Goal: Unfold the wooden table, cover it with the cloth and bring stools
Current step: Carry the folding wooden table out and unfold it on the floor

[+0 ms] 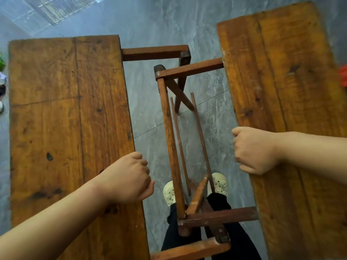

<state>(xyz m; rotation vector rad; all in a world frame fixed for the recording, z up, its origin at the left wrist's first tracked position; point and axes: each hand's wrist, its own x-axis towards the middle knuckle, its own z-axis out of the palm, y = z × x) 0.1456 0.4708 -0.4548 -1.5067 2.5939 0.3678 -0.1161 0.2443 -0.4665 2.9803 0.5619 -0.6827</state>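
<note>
Two broad leaves of the wooden table [170,139] stand apart. The left leaf [65,109] fills the left of the frame and the right leaf [281,72] fills the right, with four short rails [154,52] and the crossed legs in the gap at centre. Two hands hold them: the left hand [129,177] curls its fingers over the left leaf's inner edge, the right hand [253,149] over the right leaf's. Two cream shoes [169,192] stand on the grey floor [150,25] below centre.

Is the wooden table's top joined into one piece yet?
No, it is split. The left board and right board sit apart, with the leg frame and floor showing between them.
</note>
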